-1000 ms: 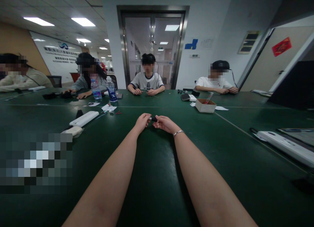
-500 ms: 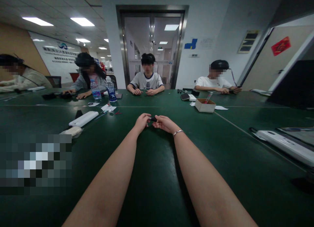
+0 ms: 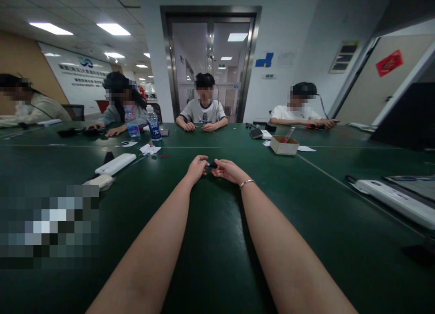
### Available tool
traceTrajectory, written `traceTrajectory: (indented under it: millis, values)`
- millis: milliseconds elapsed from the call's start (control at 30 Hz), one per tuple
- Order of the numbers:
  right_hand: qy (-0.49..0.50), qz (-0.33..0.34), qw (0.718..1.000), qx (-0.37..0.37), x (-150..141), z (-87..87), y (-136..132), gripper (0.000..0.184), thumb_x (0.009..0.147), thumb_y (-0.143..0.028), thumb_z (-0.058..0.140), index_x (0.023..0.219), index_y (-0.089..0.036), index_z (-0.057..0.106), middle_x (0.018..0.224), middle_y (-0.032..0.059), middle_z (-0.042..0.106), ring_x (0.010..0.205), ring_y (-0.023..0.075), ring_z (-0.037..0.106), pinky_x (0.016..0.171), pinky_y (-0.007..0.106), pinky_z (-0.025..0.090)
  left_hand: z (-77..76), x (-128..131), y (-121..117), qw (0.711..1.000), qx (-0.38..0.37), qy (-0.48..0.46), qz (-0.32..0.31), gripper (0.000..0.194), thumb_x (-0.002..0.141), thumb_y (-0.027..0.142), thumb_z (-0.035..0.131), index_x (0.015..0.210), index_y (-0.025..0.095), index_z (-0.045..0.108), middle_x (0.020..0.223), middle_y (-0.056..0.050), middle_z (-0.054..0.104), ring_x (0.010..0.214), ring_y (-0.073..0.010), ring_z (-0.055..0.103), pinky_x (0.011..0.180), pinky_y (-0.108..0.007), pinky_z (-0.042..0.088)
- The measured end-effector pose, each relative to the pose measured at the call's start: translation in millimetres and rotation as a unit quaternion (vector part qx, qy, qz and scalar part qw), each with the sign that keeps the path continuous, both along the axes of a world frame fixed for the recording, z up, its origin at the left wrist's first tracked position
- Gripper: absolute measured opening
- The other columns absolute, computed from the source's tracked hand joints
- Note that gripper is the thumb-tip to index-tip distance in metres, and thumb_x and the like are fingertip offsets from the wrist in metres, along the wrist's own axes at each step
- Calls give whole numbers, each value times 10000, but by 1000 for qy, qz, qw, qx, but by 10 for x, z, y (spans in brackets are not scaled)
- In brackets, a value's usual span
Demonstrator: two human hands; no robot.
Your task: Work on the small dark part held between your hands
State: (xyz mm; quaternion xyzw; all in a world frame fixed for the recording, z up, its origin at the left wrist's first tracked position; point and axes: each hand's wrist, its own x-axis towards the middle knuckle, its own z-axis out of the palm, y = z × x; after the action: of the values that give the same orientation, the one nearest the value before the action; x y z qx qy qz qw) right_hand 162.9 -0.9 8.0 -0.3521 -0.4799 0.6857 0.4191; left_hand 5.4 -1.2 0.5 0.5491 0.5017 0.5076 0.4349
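Both arms reach out over the dark green table (image 3: pixel 217 241). Between my hands is a small black object (image 3: pixel 212 165) with a shiny part toward its left end; its kind is too small to make out. My right hand (image 3: pixel 229 170), with a silver bracelet (image 3: pixel 247 183) at the wrist, is closed on the black end between thumb and fingers. My left hand (image 3: pixel 197 169) is closed at the shiny left end, its fingertips partly hidden. The two hands are close together, just above or resting on the table; which, I cannot tell.
A white power strip (image 3: pixel 116 164) lies to the left, behind a blurred patch. Two bottles (image 3: pixel 154 123) stand farther back. At the right are an open box (image 3: pixel 284 146) and another power strip (image 3: pixel 396 200). Several people sit around the far side, one person (image 3: pixel 204 108) directly opposite.
My hands hold nearly the same pose; the left has shifted very slightly, showing a little more of the shiny part. The person at the right has moved their hands.
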Motion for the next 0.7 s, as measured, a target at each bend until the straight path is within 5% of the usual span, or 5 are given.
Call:
traceTrajectory:
  millis: [167,300,700]
  values:
    - [4,2,1000,-1,-1,6,-5,196,892,-222,566,734,-133,491,580,48,618,542,131,658,571,223,566,15,16,-9,1000,-14,10,-3,300,827,353,501,1049,157,550,561,33,503,426,-76,441,430,-195,384]
    - [2,-3,1000,1,-2,0,-1,216,886,-226,573,709,-139,486,566,39,604,537,131,656,563,223,566,28,30,-29,1000,-14,8,6,359,781,259,560,1122,160,510,588,39,515,455,-73,457,434,-181,378]
    - [5,-2,1000,3,-11,-11,12,188,878,-217,582,729,-138,500,567,30,599,541,137,658,565,237,571,-5,8,3,1000,0,17,-18,234,836,277,434,988,160,569,539,41,463,420,-77,406,402,-189,338]
